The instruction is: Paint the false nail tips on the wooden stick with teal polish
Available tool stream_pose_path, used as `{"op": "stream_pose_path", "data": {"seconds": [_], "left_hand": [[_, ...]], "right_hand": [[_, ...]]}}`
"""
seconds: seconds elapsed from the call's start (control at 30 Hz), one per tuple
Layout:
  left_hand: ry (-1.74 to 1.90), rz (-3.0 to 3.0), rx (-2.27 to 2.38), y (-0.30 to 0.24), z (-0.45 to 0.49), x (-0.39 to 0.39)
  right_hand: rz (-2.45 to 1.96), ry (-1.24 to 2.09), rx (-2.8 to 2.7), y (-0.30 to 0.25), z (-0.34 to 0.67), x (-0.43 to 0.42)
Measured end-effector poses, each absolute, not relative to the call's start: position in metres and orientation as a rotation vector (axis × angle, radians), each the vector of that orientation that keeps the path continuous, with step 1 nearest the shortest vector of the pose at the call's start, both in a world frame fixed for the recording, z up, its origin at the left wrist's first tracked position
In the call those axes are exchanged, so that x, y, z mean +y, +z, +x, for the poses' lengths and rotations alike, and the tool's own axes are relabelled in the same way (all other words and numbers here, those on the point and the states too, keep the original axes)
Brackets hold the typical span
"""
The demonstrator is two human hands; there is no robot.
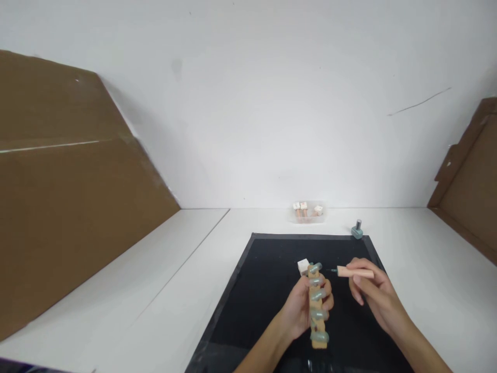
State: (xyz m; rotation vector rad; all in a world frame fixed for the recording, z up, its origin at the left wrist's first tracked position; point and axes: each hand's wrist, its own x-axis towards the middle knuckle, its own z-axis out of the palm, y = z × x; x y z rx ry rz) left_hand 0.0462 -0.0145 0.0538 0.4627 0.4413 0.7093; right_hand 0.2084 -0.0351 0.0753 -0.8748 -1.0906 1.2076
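Observation:
My left hand [302,310] is closed round a tan practice stick [317,305] that carries several fake nails painted grey-green, held upright over the black mat [264,295]. My right hand [373,292] pinches a peach-coloured polish brush cap [354,272], its brush tip pointing left toward the top nail without touching it. A small white block [303,266] lies on the mat just behind the stick.
An open teal polish bottle [356,229] stands at the mat's far right corner. A clear tray with small bottles [308,212] sits against the white wall. Brown cardboard panels lean at the left [70,197] and right [469,191] on the white table [155,290].

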Motion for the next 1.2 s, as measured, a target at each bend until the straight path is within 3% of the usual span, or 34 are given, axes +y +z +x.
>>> {"op": "stream_pose_path", "data": {"seconds": [0.13,1.2], "left_hand": [[0.708,0.462,0.483,0.054,0.047,-0.015],[0.593,0.518,0.601,0.054,0.054,-0.014]], "right_hand": [[-0.821,1.301,-1.013,0.075,0.204,-0.033],[-0.959,0.935,-1.534,0.072,0.208,-0.032]]}}
